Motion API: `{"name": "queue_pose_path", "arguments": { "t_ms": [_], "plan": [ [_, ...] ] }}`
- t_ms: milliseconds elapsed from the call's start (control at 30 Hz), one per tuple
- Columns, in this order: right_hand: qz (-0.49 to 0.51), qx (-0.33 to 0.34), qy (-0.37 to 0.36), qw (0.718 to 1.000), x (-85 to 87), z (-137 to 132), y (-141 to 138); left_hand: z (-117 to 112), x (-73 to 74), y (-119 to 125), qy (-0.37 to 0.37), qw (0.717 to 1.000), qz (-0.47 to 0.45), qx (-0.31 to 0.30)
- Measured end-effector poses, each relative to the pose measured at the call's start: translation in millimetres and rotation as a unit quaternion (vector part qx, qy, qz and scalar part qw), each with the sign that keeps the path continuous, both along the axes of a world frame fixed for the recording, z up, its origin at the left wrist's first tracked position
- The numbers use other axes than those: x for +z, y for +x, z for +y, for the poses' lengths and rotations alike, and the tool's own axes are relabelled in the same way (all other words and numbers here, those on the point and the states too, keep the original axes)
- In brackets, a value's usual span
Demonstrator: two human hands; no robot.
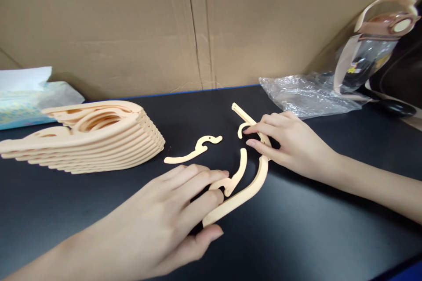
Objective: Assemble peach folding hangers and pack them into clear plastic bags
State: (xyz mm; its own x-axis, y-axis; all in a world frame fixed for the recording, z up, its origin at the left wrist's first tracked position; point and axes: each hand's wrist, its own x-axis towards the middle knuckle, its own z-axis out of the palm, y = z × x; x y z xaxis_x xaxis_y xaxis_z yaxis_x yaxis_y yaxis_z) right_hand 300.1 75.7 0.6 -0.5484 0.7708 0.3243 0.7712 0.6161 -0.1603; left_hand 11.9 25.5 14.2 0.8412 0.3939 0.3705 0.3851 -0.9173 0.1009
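Counter [296, 237] is black; a curved peach frame [253, 186] is laid flat on it near centre. The frame's near end is pinched by the left hand [165, 224], fingers on top and thumb at the edge. Its far arm is pressed by the right hand [290, 145], fingers stretched out, nothing enclosed. A small curved insert [240, 171] is seen inside the frame, with a loose hook piece [194, 153] just left. A stack [99, 140] of like frames is set far left, a plastic bag [306, 94] far right.

At lower centre, the left hand [171, 210] and right hand [290, 145] press flat fingers on a curved peach plastic strip [244, 194] lying on the black tabletop [296, 232]. A stack of peach plastic frames [99, 142] sits at left.
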Motion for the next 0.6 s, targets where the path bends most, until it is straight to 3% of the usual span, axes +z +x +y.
{"name": "queue_pose_path", "arguments": {
  "t_ms": [600],
  "plan": [
    [0.011, 0.068, 0.021, 0.997, -2.0, 1.8, -0.1, -2.1, -5.0, 1.0, 0.005, 1.000, -0.008, 0.002]
  ]
}}
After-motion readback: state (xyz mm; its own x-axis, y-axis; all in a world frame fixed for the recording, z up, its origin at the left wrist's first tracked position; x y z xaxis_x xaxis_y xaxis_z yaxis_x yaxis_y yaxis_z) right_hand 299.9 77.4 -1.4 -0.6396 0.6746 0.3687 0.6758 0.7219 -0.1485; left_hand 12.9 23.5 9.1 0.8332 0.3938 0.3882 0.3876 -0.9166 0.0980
